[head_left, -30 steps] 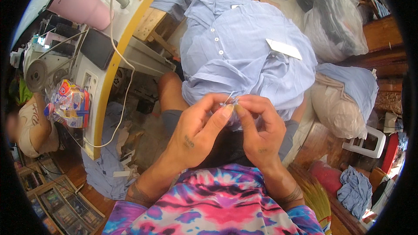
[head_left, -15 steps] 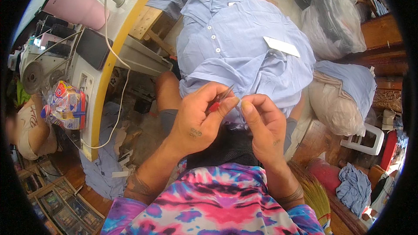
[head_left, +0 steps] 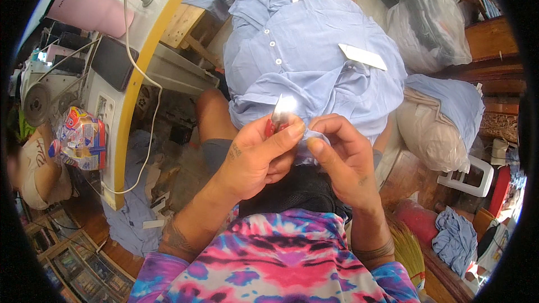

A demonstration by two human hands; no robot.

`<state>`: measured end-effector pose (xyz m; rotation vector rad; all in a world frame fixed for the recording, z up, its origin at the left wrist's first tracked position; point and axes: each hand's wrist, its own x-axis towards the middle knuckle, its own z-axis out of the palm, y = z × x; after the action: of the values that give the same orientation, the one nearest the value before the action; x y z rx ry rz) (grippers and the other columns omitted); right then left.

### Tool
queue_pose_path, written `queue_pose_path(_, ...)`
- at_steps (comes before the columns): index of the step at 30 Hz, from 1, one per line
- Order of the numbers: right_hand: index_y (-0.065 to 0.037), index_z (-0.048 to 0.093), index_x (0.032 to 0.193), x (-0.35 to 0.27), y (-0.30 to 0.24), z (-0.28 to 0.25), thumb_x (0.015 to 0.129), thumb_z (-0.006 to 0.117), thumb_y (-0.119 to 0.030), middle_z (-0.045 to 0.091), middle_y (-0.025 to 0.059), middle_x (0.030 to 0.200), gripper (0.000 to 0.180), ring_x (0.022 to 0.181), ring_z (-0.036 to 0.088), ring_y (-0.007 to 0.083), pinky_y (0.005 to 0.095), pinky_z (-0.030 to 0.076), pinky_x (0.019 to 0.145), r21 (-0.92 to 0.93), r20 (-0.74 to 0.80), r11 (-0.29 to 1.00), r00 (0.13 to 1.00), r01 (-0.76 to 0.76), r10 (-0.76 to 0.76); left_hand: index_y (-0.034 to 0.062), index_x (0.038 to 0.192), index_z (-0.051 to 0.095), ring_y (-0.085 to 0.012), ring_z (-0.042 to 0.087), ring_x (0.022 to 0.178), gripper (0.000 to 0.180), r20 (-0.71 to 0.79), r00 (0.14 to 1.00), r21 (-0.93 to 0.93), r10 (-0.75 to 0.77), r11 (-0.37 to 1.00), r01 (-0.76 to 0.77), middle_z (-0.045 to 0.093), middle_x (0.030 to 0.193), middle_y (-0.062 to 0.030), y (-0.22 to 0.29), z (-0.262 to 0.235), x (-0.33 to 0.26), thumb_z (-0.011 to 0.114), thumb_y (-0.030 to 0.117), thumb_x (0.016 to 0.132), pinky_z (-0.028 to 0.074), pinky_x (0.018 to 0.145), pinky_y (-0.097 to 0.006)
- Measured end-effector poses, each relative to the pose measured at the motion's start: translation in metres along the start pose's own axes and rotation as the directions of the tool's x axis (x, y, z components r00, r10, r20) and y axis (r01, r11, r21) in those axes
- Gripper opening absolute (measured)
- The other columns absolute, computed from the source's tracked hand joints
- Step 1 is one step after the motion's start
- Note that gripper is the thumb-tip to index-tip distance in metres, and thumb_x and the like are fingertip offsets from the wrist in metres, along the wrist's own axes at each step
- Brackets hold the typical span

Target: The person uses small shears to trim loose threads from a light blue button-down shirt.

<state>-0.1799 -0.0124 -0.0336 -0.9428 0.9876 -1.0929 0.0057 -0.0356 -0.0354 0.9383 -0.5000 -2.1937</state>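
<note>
A light blue buttoned shirt (head_left: 320, 39) lies bunched over my lap, its white buttons in a row and a white tag (head_left: 362, 56) on top. My left hand (head_left: 252, 163) is closed around small red-handled thread snips (head_left: 272, 127), whose metal blade points up and away and catches a bright glint. Its thumb and forefinger also meet the near edge of the cloth. Close beside it, my right hand (head_left: 348, 160) pinches a small fold of the blue fabric between thumb and fingers. Whether a thread is there is too small to tell.
At left stands a yellow-edged white table (head_left: 149, 33) with a pink tumbler (head_left: 92, 8), a dark phone (head_left: 114, 63), a hanging white cable and a colourful packet (head_left: 83, 137). Another person's arm (head_left: 48, 168) shows beyond. Plastic-wrapped bundles (head_left: 429, 22) lie at right, near a broom (head_left: 409, 247).
My left hand has turned, so the snips' blade now points more upright and glints. My right thumb has shifted, and more of the pinched cloth shows between the hands.
</note>
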Motion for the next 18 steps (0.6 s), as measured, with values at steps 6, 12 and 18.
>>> queue_pose_path(6, 0.002, 0.068, 0.11, 0.006, 0.007, -0.007, 0.1, 0.067, -0.009, 0.069, 0.0095, 0.115, 0.015, 0.101, 0.061, 0.0105, 0.0268, 0.047, 0.092, 0.106, -0.054, 0.988, 0.991, -0.113, 0.12, 0.0055, 0.113, 0.061, -0.0029, 0.04, 0.06, 0.027, -0.08, 0.972, 0.383, 0.219, 0.907, -0.173, 0.047, 0.07, 0.0037, 0.001, 0.004, -0.021, 0.051, 0.03, 0.108, 0.033, 0.053, -0.022)
queue_pose_path(12, 0.003, 0.07, 0.106, 0.009, 0.011, -0.007, 0.1, 0.068, -0.011, 0.07, 0.0147, 0.12, 0.016, 0.106, 0.064, 0.0139, 0.0288, 0.049, 0.095, 0.163, -0.04, 0.985, 0.997, -0.056, 0.064, -0.003, 0.12, 0.06, -0.0108, 0.049, 0.071, 0.039, -0.003, 0.975, 0.611, 0.221, 0.773, -0.174, 0.055, 0.079, -0.0037, 0.001, 0.008, -0.033, 0.044, 0.031, 0.109, 0.041, 0.067, -0.029)
queue_pose_path(18, 0.004, 0.069, 0.104, 0.009, 0.011, -0.006, 0.1, 0.068, -0.011, 0.07, 0.017, 0.12, 0.016, 0.104, 0.065, 0.0157, 0.0312, 0.051, 0.095, 0.162, -0.051, 0.986, 0.997, -0.049, 0.058, -0.0041, 0.12, 0.062, -0.0116, 0.055, 0.079, 0.041, 0.015, 0.971, 0.62, 0.237, 0.76, -0.195, 0.061, 0.086, -0.0069, -0.002, 0.007, -0.03, 0.044, 0.032, 0.11, 0.045, 0.073, -0.028)
